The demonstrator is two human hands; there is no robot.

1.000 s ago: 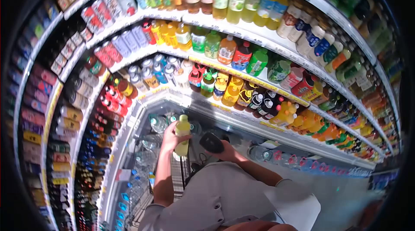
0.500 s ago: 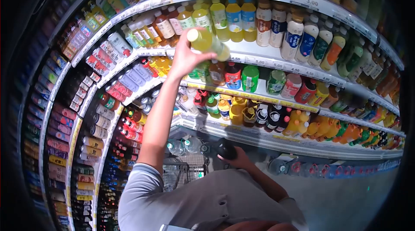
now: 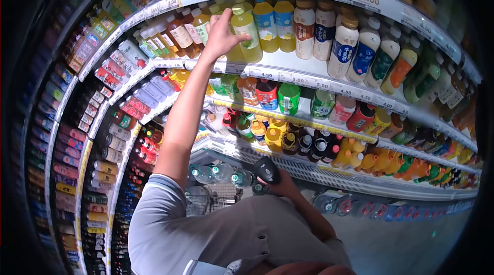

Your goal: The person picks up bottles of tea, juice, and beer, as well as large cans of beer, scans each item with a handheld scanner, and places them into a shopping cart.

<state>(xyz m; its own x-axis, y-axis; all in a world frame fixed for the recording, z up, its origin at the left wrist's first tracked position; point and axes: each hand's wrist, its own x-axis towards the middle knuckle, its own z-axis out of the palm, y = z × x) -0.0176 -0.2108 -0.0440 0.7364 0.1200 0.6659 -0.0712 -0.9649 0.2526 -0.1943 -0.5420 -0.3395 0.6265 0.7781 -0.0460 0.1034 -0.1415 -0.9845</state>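
My left hand [image 3: 224, 36] reaches up to the drinks shelf, its thumb and forefinger spread apart. Upright on that shelf, right by the fingers, stands a bottle of yellow-green drink [image 3: 248, 42] with a pale cap; my thumb overlaps its label. Blue-labelled yellow bottles [image 3: 266, 25] are just to its right, and darker tea bottles [image 3: 180, 34] lean in a row to the left. Low in front of my body, my right hand [image 3: 284, 186] is closed around a black handheld scanner [image 3: 267, 171] with a rounded head.
White price rails [image 3: 329, 85] edge the curved shelves. Milk-tea bottles [image 3: 343, 48] stand to the right. Lower shelves hold soda and orange juice bottles [image 3: 355, 154]. A wire basket [image 3: 224, 192] and large water bottles [image 3: 222, 173] are below, near my body.
The yellow-green bottle went from tilted in my left hand in front of the shelf to upright on it. My left hand moved up with it and loosened. The scanner turned slightly in my right hand.
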